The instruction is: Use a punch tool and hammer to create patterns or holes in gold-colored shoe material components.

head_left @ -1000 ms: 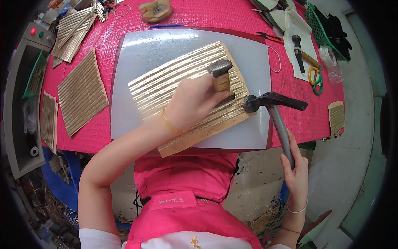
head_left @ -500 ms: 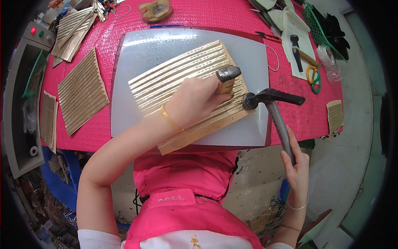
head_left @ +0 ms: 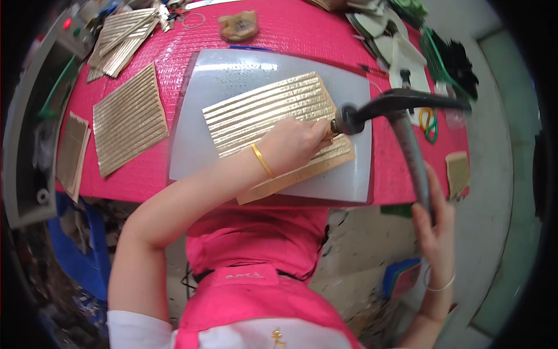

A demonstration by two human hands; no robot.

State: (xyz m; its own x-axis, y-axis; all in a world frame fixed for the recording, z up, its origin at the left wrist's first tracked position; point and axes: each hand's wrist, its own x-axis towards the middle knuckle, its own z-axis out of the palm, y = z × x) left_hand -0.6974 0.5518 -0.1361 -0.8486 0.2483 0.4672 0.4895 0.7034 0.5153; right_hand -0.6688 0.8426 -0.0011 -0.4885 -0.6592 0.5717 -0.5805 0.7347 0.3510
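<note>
My left hand point(head_left: 295, 142) is closed around a short wooden-handled punch with a metal cap. The hammer's round face hides most of that punch now. Under this hand lies a gold ribbed sheet point(head_left: 264, 104) with a plain tan strip along its near edge. It rests tilted on a translucent whitish board point(head_left: 189, 160). My right hand point(head_left: 435, 224) grips the grey handle of a hammer point(head_left: 411, 151). Its black head is raised, with the round face beside my left fist in the picture; whether they touch I cannot tell.
More gold ribbed sheets point(head_left: 131, 119) lie on the pink table cover point(head_left: 168, 49) to the left. Beyond the board sit a tan lump point(head_left: 238, 26) and a blue pen point(head_left: 250, 48). Scissors with yellow and green handles point(head_left: 429, 125) and a green basket point(head_left: 439, 64) are at right.
My right hand has swung the hammer up and to the right, its head now looming larger. The left hand stays on the sheet with the punch. The whole view has shifted slightly.
</note>
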